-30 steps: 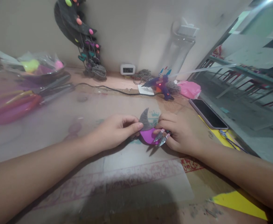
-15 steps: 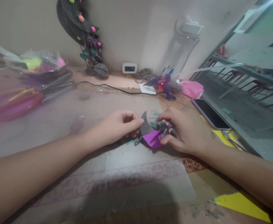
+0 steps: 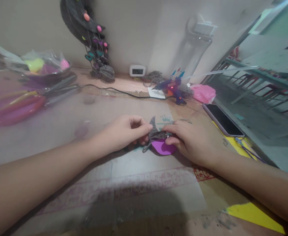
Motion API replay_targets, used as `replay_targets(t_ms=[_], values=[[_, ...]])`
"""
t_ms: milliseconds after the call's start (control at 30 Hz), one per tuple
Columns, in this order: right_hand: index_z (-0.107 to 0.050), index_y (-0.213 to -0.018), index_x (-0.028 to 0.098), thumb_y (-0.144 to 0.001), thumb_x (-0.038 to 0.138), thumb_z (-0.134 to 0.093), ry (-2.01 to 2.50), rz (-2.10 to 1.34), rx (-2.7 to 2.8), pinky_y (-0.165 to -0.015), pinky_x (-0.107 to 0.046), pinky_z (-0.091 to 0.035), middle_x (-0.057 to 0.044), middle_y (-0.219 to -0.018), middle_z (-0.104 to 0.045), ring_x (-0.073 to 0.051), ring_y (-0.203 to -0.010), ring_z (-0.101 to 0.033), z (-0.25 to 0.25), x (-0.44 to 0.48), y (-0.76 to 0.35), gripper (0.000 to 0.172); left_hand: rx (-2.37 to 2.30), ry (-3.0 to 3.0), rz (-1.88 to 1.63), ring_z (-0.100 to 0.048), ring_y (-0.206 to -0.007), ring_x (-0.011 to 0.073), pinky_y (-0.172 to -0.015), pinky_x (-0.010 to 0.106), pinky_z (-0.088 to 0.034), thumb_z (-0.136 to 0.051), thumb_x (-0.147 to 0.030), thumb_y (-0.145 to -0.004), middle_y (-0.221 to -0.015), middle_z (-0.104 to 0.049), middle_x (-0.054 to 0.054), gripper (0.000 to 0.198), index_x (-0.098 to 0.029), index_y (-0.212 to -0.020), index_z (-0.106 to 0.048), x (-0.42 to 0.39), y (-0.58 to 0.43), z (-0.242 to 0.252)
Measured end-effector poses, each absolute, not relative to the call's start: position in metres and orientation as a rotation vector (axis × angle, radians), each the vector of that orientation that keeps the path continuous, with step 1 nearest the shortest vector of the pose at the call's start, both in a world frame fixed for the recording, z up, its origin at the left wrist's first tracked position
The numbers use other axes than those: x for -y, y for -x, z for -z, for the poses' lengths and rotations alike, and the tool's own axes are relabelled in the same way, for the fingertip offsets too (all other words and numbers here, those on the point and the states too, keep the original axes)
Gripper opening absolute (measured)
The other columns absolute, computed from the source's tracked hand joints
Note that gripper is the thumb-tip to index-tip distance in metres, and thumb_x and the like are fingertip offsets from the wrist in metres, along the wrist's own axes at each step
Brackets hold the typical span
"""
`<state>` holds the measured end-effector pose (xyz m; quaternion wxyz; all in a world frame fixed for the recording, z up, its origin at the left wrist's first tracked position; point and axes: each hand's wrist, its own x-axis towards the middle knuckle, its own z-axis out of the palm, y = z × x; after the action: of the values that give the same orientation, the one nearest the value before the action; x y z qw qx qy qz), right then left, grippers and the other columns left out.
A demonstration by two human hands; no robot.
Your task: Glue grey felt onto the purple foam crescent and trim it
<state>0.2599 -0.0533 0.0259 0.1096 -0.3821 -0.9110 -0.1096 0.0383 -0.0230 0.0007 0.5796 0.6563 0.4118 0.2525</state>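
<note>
My left hand (image 3: 131,132) pinches a grey yarn-wrapped crescent (image 3: 153,125) between thumb and fingers, its pointed tip standing up. A small loop of grey yarn (image 3: 146,148) hangs below that thumb. Stretching from the crescent to my right hand (image 3: 185,139) is a dark grey strand of yarn (image 3: 158,134); the right thumb and index finger close on its end. Under the strand, between both hands, lies a purple rounded piece (image 3: 163,148), which looks like paper or felt. Whatever else sits inside the right fingers is hidden.
Behind the hands are a blue glue gun (image 3: 174,88) with its black cord (image 3: 114,90), a white digital clock (image 3: 137,70) and a clear bottle (image 3: 193,52). A phone (image 3: 224,120) lies right. Scissors (image 3: 18,106) and a bowl (image 3: 45,77) stand left. A decorated grey crescent (image 3: 77,23) leans on the wall.
My right hand has moved slightly left and closed its fingers on the grey strand, which now lies across the crescent's lower part. My left hand keeps its hold with almost no movement.
</note>
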Motion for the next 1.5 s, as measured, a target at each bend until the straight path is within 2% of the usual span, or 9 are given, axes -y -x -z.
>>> replay_targets(t_ms=[233,333,500,667,1200,1500], values=[[-0.068,-0.096,0.014,-0.093,0.045,-0.049,1.072,0.406,2.663,-0.054,-0.027,-0.03,-0.006,-0.069,-0.064,-0.015,-0.061,-0.054,-0.028,0.056,-0.257,0.036,-0.973,-1.562,-0.581,-0.052,-0.047,0.0067,-0.042,0.017,-0.038,-0.056,-0.043,-0.087,-0.063,-0.065,0.0,0.03,-0.017,-0.071,-0.059,0.024,-0.038,-0.002],[-0.066,-0.1,0.012,-0.096,0.034,-0.043,0.95,0.438,2.659,-0.056,-0.027,-0.031,-0.007,-0.074,-0.063,-0.015,-0.063,-0.053,-0.027,0.057,-0.259,0.032,-0.983,-1.573,-0.578,-0.05,-0.046,0.0059,-0.042,0.017,-0.037,-0.056,-0.043,-0.087,-0.063,-0.065,-0.001,0.03,-0.017,-0.071,-0.059,0.024,-0.038,-0.002],[-0.064,-0.107,0.014,-0.097,0.041,-0.04,0.926,0.443,2.684,-0.056,-0.028,-0.032,-0.007,-0.076,-0.062,-0.016,-0.064,-0.052,-0.027,0.058,-0.261,0.037,-0.98,-1.601,-0.596,-0.05,-0.047,0.007,-0.042,0.018,-0.037,-0.056,-0.044,-0.086,-0.062,-0.065,0.0,0.032,-0.017,-0.071,-0.059,0.024,-0.038,0.0],[-0.066,-0.099,0.014,-0.098,0.033,-0.041,0.945,0.433,2.642,-0.056,-0.028,-0.032,-0.006,-0.072,-0.061,-0.015,-0.063,-0.051,-0.024,0.057,-0.259,0.032,-0.985,-1.603,-0.589,-0.052,-0.049,0.008,-0.044,0.019,-0.04,-0.055,-0.046,-0.086,-0.065,-0.066,0.0,0.033,-0.017,-0.072,-0.059,0.025,-0.038,0.001],[-0.069,-0.095,0.015,-0.096,0.035,-0.046,0.964,0.408,2.663,-0.055,-0.028,-0.03,-0.004,-0.07,-0.061,-0.014,-0.061,-0.05,-0.021,0.055,-0.258,0.03,-0.968,-1.588,-0.581,-0.054,-0.053,0.0095,-0.046,0.02,-0.04,-0.055,-0.044,-0.086,-0.065,-0.067,0.002,0.033,-0.017,-0.069,-0.06,0.023,-0.038,0.001],[-0.069,-0.096,0.014,-0.096,0.034,-0.045,0.95,0.389,2.658,-0.057,-0.029,-0.033,-0.004,-0.069,-0.06,-0.015,-0.063,-0.052,-0.017,0.055,-0.258,0.031,-0.959,-1.567,-0.58,-0.056,-0.053,0.0097,-0.048,0.02,-0.041,-0.056,-0.043,-0.086,-0.063,-0.067,0.002,0.032,-0.017,-0.068,-0.06,0.023,-0.039,0.002]])
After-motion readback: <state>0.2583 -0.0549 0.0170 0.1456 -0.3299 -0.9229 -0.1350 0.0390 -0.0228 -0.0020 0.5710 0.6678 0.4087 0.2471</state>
